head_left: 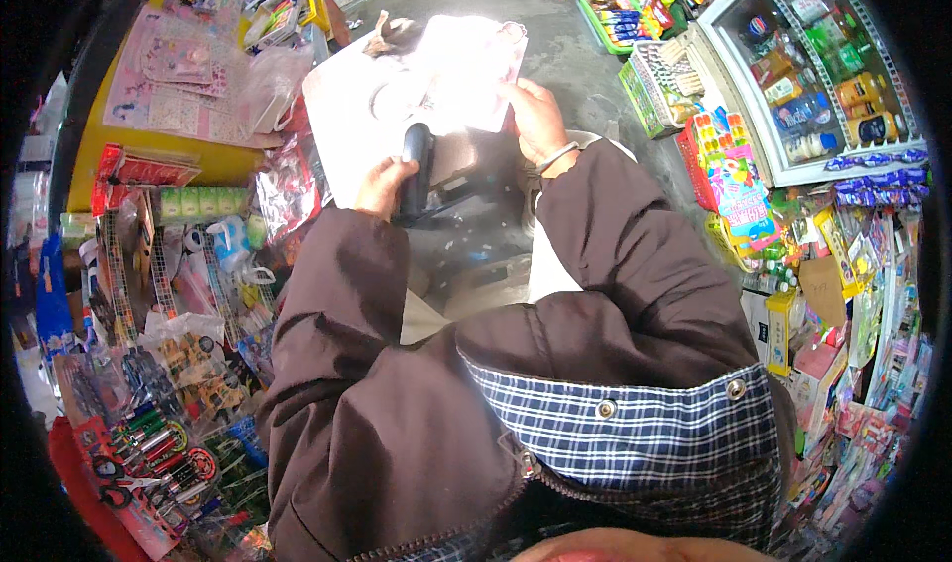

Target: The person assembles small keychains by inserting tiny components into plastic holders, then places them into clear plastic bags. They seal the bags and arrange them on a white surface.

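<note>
A wide, pale pink-white sheet or flat package (347, 116), badly washed out by glare, is spread out in front of me. My right hand (538, 121), with a bracelet at the wrist, pinches its right edge between thumb and fingers. Over the sheet's near part stands a long black handheld object (417, 160), possibly a scanner. My left hand (382, 187) is closed around it, the thumb lying along its left side. The fingers behind are hidden. At the sheet's far edge sits a small brown-and-white shape (393, 36) that I cannot make out.
On the left, a yellow-edged counter (183, 150) bears pink packaged sheets, above racks of small hanging goods (174, 393). At right stand a drinks fridge (709, 16), a green basket (645, 96) and a red basket (691, 165) of snacks. Grey floor (496, 264) shows below my hands.
</note>
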A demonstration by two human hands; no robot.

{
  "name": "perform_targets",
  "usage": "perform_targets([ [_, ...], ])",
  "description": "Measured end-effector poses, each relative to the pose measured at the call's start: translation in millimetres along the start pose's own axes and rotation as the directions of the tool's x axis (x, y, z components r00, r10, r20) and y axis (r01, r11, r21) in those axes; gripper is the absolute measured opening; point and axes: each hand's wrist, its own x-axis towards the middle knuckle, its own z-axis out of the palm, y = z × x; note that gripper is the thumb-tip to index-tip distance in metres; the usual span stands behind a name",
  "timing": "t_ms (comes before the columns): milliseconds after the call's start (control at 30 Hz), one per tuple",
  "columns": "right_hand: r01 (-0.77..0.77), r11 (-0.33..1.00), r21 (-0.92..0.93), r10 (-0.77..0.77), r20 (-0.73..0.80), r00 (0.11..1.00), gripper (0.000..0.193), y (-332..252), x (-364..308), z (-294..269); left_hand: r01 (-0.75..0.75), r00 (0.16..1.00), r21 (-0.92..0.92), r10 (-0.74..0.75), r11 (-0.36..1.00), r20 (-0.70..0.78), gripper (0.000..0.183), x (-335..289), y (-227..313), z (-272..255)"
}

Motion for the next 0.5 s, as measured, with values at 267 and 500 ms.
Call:
perform_targets([
  [267, -0.003, 1.0, -0.012, 0.003, -0.012, 1.0, 0.023, -9, -11, -15, 0.025, 0.995, 0.012, -0.024, 1.0, -0.095, 0.038, 42, 8, -30],
  [500, -0.051, 0.998, 0.02, 0.051, -0.003, 0.999, 0.023, -10, -11, 1, -0.08, 0.95, 0.088, 0.102, 0.993, -0.295, 0.043, 45, 18, -47],
])
